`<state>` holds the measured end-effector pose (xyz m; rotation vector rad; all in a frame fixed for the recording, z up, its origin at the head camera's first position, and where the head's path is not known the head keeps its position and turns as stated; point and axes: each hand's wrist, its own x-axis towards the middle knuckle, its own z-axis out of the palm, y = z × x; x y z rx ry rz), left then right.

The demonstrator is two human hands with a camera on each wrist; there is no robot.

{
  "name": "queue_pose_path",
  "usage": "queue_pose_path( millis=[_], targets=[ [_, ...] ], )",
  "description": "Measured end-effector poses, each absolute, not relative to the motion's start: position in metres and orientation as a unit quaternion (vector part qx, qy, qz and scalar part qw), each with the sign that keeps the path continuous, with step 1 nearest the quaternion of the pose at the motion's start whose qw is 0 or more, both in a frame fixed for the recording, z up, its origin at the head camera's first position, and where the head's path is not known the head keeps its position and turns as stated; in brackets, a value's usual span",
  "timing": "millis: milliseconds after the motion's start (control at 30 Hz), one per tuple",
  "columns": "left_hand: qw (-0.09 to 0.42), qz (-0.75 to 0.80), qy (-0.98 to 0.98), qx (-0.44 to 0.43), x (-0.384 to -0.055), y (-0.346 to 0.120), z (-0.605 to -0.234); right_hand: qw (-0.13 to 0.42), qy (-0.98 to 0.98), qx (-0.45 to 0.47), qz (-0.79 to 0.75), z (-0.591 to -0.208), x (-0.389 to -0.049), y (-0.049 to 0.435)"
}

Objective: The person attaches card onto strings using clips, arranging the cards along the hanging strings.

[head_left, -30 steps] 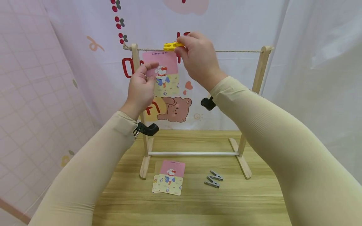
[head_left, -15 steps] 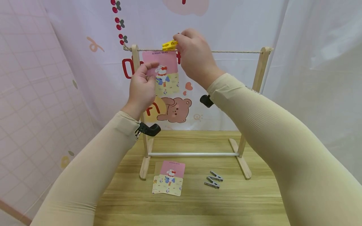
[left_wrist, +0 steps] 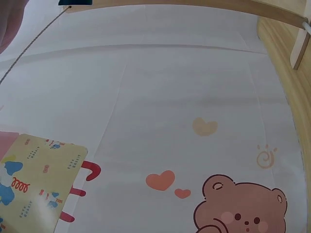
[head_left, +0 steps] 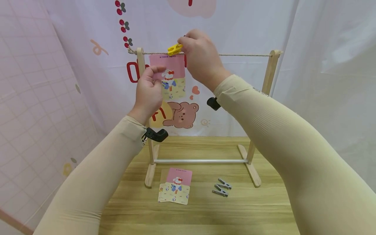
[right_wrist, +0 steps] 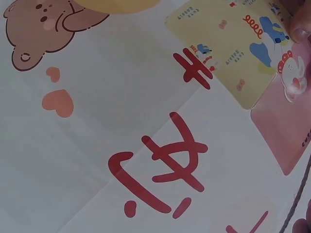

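- Left hand [head_left: 148, 91] pinches a pink-and-yellow rectangular card [head_left: 177, 69], at left; early release might drop it.
- Right hand [head_left: 203, 57] grips a yellow plastic clothespin [head_left: 174, 49]; shallow bite might slip.

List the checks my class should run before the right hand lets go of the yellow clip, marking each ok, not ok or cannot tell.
1. Rope strung between the posts: ok.
2. Left hand holding the card: ok, at its left side.
3. Right hand gripping the yellow clip: ok.
4. Card's top edge lined up with the rope: ok, as the head view shows it.
5. Clip biting both card and rope: cannot tell.
6. Spare clips ready: ok, two grey clips lie on the table.
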<state>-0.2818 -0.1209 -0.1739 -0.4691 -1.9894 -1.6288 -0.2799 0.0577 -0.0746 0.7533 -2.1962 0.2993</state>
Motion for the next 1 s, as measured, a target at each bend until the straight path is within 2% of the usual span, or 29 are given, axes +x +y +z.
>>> queue_pose_path(
  millis=[1000],
  targets=[
    [0.275,-0.629,-0.709,-0.163,-0.291,-0.110,-0.170,0.368,-0.870,0.307,0.114,-0.070,-0.284,0.063]
  ],
)
